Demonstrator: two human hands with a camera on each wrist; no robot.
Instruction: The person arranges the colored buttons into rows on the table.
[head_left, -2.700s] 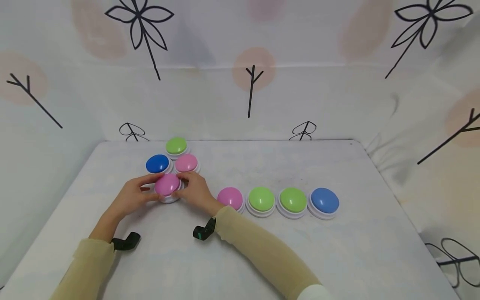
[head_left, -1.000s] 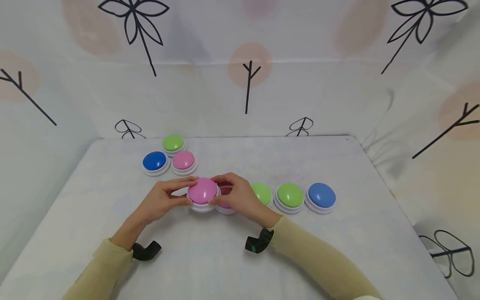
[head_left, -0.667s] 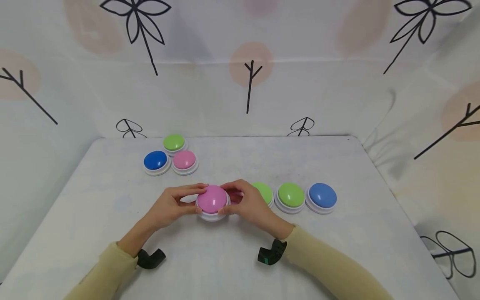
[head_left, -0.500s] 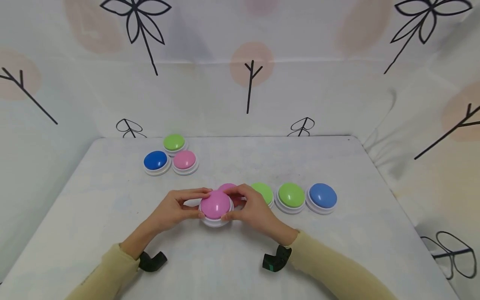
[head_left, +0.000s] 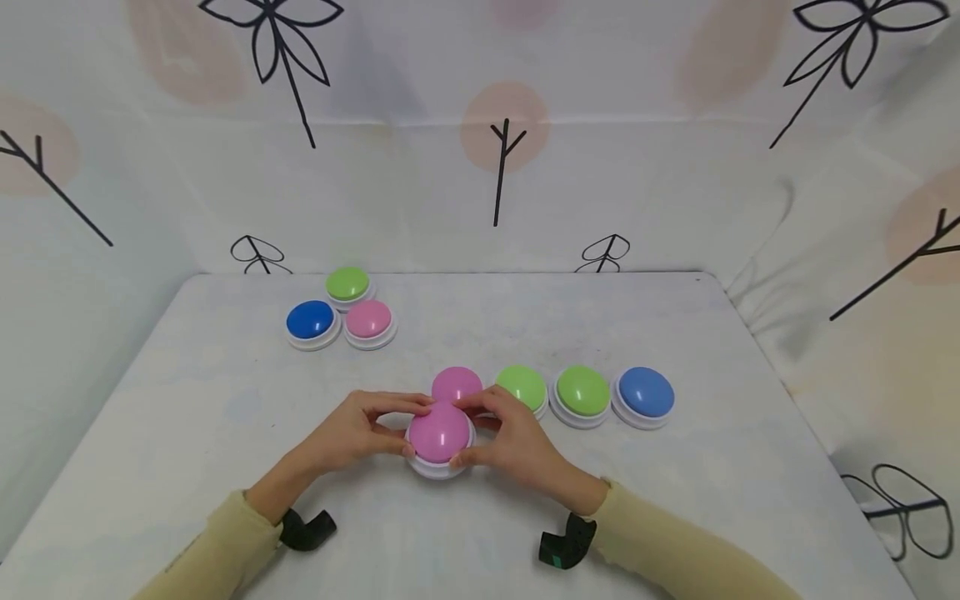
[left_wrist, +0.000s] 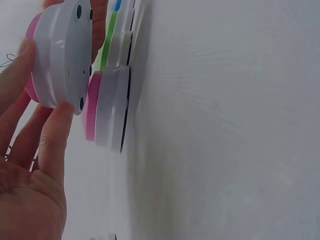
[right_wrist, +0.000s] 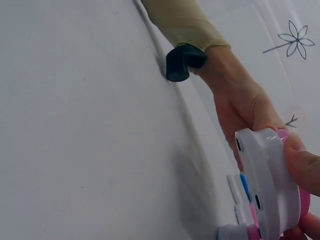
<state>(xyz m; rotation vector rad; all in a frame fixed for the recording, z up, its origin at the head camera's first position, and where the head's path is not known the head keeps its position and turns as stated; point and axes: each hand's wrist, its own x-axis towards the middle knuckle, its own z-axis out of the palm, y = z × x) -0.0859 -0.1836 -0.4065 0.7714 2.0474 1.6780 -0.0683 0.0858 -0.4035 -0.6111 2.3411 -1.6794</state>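
A pink-domed push button with a round white base is held up between both hands. My left hand pinches its left side with thumb and fingers; my right hand pinches the right side. In the left wrist view the button's white base is raised off the table, its underside with dark feet showing. The right wrist view shows the same base tilted beside my right fingers. Right behind it in the head view, a second pink button stands on the table, partly covered.
To the right, two green buttons and a blue button continue the row from the second pink one. At the back left, a green button, a darker blue button and a lighter pink button sit grouped on the white table.
Both hands have carried the pink button from the back-left group rightward, then toward the person, to in front of the row. The second pink button, hidden for a moment, shows again behind it.
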